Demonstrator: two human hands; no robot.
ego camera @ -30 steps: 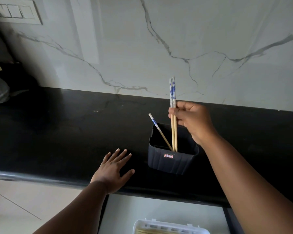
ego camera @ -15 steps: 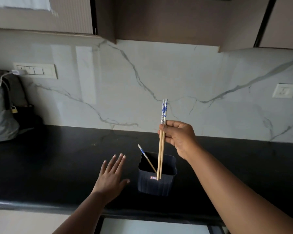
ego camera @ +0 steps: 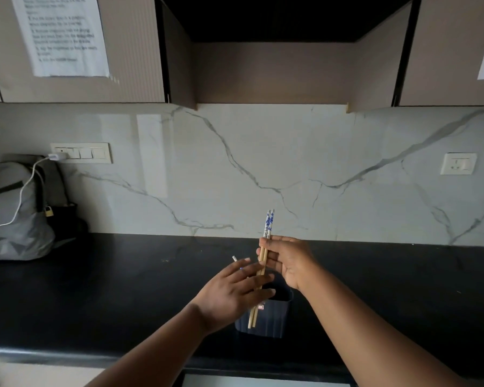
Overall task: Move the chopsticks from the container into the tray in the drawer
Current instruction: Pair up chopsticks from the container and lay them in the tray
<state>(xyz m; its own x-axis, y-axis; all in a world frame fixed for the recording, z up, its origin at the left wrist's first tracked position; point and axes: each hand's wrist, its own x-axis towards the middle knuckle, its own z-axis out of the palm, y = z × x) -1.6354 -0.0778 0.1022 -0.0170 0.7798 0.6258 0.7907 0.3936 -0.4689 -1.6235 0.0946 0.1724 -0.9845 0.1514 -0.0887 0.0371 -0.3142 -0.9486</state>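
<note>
Right hand [ego camera: 287, 262] pinches two chopsticks [ego camera: 264, 259] above the container [ego camera: 274, 317]; open left hand [ego camera: 232, 296] should steady their tips.

I see a grey backpack [ego camera: 10, 216] on the black counter [ego camera: 123, 289], a white charger [ego camera: 57, 156] in the switch panel [ego camera: 81, 153], paper notice [ego camera: 60, 34] above

- The left hand [ego camera: 233, 294] covers the middle of the pair of chopsticks [ego camera: 268, 225] and most of a third chopstick [ego camera: 234, 258].
- The container [ego camera: 274, 319] below both hands is half hidden.
- The printed sheet [ego camera: 60, 34] far above the left hand is blurred, unreadable.
</note>
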